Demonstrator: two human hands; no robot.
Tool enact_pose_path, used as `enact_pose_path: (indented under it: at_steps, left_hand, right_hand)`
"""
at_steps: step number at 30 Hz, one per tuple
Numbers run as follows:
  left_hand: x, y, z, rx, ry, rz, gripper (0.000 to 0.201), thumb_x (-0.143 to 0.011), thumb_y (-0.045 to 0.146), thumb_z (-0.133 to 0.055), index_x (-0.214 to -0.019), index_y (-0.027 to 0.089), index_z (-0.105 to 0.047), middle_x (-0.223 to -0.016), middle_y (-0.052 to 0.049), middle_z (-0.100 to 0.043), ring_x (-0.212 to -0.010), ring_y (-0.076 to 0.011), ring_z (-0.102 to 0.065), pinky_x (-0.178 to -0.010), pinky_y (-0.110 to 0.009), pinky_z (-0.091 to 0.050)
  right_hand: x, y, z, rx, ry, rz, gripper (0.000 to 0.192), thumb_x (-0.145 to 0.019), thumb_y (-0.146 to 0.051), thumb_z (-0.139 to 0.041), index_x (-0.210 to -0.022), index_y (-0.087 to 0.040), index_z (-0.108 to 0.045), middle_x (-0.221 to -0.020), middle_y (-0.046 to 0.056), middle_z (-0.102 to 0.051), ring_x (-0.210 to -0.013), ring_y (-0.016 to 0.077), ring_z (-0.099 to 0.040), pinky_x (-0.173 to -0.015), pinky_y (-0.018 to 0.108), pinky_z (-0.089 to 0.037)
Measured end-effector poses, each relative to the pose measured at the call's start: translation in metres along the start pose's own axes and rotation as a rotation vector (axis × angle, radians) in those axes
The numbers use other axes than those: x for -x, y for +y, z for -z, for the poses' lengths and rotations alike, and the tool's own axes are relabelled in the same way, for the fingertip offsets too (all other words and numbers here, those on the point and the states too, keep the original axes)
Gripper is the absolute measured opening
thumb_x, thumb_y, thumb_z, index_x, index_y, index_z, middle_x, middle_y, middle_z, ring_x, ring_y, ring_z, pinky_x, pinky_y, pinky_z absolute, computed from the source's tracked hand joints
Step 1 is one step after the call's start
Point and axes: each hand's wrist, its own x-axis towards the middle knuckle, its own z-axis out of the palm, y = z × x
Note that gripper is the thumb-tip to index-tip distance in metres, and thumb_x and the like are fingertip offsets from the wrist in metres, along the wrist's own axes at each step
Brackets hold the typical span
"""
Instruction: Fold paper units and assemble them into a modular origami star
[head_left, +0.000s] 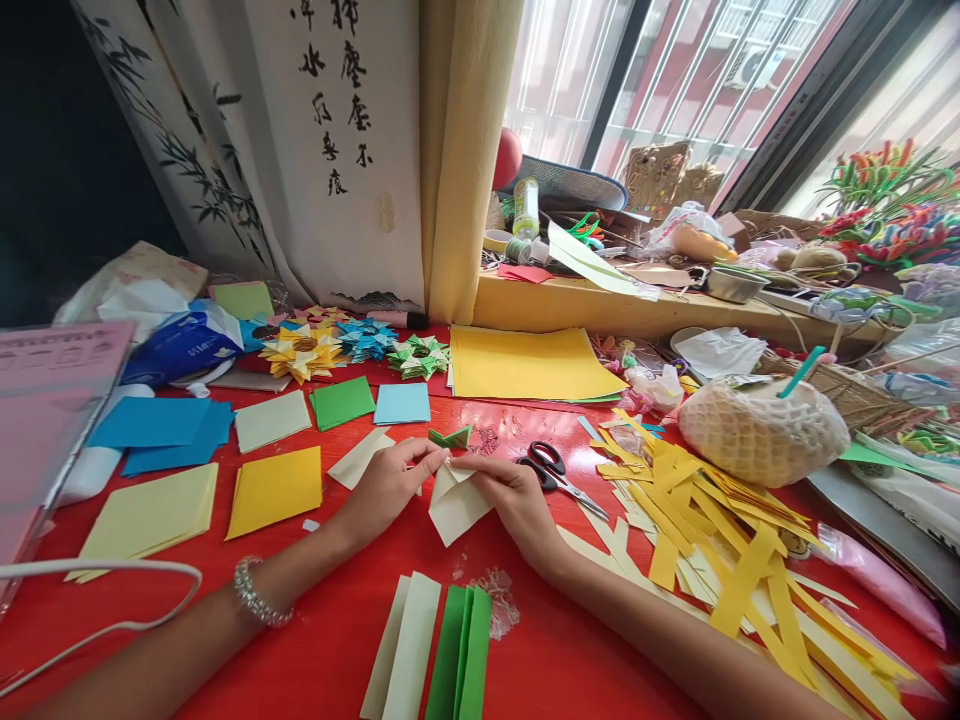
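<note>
- Left hand [390, 485] and right hand [514, 500], frame centre: fingertips of both pinched shut on a cream folded paper piece [456, 502] resting on the red table [330, 640].
- Step judged: creasing its top corner.
- Next move calls for aligned edges and firm pressing.
- Black-handled scissors [559, 470] lie just right.

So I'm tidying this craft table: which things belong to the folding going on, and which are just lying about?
In use:
left hand
right hand
cream paper piece
folded green unit

Lying about:
scissors
yellow strips
yellow sheet stack
paper stars
</note>
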Motion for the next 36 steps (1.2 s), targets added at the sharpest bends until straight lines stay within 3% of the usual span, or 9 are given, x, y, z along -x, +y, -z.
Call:
enact_pose_path:
  at_steps: [5, 12, 22, 27, 36]
  left_hand:
    - [0.002, 0.0, -0.001, -0.177, 0.065, -0.086, 0.027, -0.084, 0.036, -0.038, -0.074, 0.02, -0.057, -0.075, 0.0, -0.06, -0.073, -0.016, -0.052, -0.067, -0.024, -0.038]
    - [0.005, -0.001, -0.005, -0.265, 0.065, -0.171, 0.025, -0.086, 0.033, -0.036, -0.074, 0.02, -0.054, -0.074, -0.001, -0.056, -0.074, -0.016, -0.05, -0.068, -0.026, -0.038]
    - [0.003, 0.003, -0.003, -0.108, 0.004, -0.044, 0.029, -0.085, 0.039, -0.036, -0.073, 0.02, -0.054, -0.073, 0.0, -0.056, -0.071, -0.0156, -0.052, -0.063, -0.025, -0.04]
    - [0.002, 0.002, -0.003, -0.033, -0.029, -0.052, 0.028, -0.081, 0.042, -0.042, -0.077, 0.019, -0.058, -0.074, -0.001, -0.059, -0.072, -0.0161, -0.053, -0.06, -0.023, -0.04]
    - [0.004, 0.003, -0.002, -0.028, -0.019, 0.007, 0.03, -0.082, 0.039, -0.041, -0.064, 0.019, -0.052, -0.061, 0.003, -0.051, -0.059, -0.0121, -0.046, -0.053, -0.021, -0.035]
  right_hand:
    - [0.001, -0.01, -0.001, -0.056, -0.043, -0.016, 0.025, -0.079, -0.026, -0.048, -0.096, -0.023, -0.066, -0.094, 0.002, -0.065, -0.088, 0.0188, -0.057, -0.073, 0.027, -0.043]
    - [-0.003, -0.002, -0.003, -0.035, -0.093, -0.062, 0.029, -0.077, -0.04, -0.053, -0.092, -0.018, -0.064, -0.087, 0.004, -0.064, -0.08, 0.0173, -0.056, -0.067, 0.025, -0.042]
    - [-0.003, -0.001, -0.002, -0.03, -0.085, -0.074, 0.031, -0.077, -0.043, -0.051, -0.081, -0.016, -0.065, -0.075, 0.003, -0.062, -0.067, 0.0142, -0.052, -0.057, 0.023, -0.037]
    - [-0.002, -0.002, -0.002, 0.01, -0.081, -0.071, 0.032, -0.078, -0.044, -0.05, -0.079, -0.016, -0.065, -0.073, 0.003, -0.061, -0.065, 0.0138, -0.05, -0.055, 0.022, -0.036]
    - [-0.001, -0.005, -0.003, 0.078, -0.118, -0.039, 0.035, -0.079, -0.044, -0.048, -0.063, -0.014, -0.058, -0.058, -0.001, -0.046, -0.054, 0.0091, -0.035, -0.047, 0.022, -0.024]
